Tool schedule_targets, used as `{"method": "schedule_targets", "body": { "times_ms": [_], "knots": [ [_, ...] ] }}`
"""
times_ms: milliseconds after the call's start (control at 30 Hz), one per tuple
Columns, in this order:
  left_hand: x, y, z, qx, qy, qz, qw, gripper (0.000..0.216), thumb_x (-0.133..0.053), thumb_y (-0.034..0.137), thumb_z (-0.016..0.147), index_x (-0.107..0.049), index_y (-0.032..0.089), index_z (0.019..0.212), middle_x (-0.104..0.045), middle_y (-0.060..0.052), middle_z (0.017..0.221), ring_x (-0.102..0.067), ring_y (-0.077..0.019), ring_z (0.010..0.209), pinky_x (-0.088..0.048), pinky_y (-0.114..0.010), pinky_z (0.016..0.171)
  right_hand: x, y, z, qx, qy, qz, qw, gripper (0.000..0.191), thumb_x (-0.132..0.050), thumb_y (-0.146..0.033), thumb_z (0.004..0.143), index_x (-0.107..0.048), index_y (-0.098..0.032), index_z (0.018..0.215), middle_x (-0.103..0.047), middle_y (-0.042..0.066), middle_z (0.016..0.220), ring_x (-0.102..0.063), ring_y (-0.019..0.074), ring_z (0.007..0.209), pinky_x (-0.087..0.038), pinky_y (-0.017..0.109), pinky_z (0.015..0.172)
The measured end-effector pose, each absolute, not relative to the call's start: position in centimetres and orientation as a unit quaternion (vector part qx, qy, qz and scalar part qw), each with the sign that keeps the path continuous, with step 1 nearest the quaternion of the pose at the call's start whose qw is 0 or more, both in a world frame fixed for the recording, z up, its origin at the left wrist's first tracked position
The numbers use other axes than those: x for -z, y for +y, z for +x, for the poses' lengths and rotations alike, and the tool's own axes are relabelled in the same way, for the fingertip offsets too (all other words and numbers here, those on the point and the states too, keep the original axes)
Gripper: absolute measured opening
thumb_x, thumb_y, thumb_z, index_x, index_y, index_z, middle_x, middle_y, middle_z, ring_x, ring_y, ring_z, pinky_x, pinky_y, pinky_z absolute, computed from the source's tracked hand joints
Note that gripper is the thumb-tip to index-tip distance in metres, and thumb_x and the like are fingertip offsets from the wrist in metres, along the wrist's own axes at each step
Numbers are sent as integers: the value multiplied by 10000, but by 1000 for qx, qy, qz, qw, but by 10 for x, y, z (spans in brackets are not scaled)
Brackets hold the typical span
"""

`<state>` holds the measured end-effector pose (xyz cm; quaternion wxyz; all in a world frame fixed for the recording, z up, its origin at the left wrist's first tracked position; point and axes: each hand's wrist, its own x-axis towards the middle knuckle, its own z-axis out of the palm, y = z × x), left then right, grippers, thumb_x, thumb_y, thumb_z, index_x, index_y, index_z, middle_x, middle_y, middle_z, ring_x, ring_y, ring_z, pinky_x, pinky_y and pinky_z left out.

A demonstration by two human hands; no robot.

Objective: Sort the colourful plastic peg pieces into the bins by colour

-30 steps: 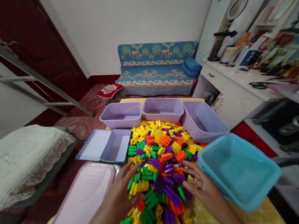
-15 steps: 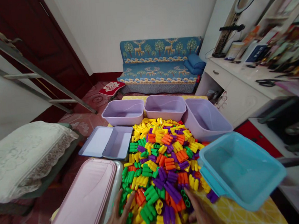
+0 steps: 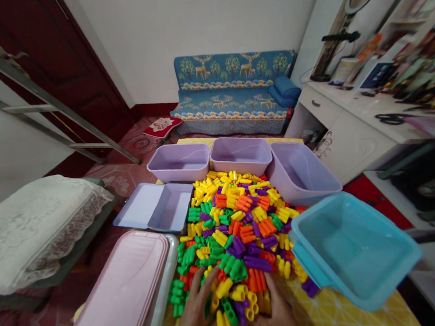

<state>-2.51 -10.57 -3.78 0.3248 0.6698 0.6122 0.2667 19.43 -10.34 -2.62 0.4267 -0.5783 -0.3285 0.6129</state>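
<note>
Since half a second ago I see my left hand (image 3: pixel 194 313) and right hand (image 3: pixel 271 313) drawn closer together, fingers curled into the near edge of the block pile (image 3: pixel 232 227) on the worktop (image 3: pixel 338 314), scooping blocks, none firmly gripped.

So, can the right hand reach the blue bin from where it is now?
Probably yes. The right hand lies on the near blocks, and the blue bin stands open just to its right, nothing between.

yellow-clothed table (image 3: pixel 350 318), block pile (image 3: pixel 237 226), lilac tubs (image 3: pixel 241 156), blue tub (image 3: pixel 354 250)
</note>
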Motion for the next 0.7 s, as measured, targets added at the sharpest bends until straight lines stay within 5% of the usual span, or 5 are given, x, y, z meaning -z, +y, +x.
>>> {"method": "schedule_targets", "body": {
  "times_ms": [233,400,500,700],
  "knots": [
    [4,-80,-1,-315,601,635,369,752,-741,240,748,-492,290,1456,-401,-127,1545,-358,-360,1455,-414,-512,1136,29,-90,196,-667,-272,-579,382,1048,-944,-502,307,-590,-283,1268,-749,115,1067,-695,407,1021,-542,543,937],
    [-33,-47,15,-342,554,652,389,709,-711,187,726,-541,281,1408,-428,-123,1514,-397,-352,1430,-420,-502,1131,-25,-63,195,-667,-302,-491,472,1044,-900,-424,567,-376,-408,1470,-601,55,1387,-617,317,1216,-518,482,1020],
    [-56,-12,23,-371,517,673,378,674,-652,137,757,-533,268,1408,-451,-118,1488,-391,-313,1435,-372,-484,1165,-63,-36,195,-668,-243,-497,498,1188,-906,-384,585,-201,-423,1540,-617,55,1365,-664,298,1130,-574,485,915],
    [-83,37,23,-400,505,710,286,670,-631,202,849,-427,283,1482,-279,-116,1608,-271,-303,1499,-332,-493,1184,-102,4,208,-608,-325,-466,554,1063,-856,-369,689,-233,-364,1551,-525,68,1471,-518,274,1333,-453,456,1086]
  ]
}}
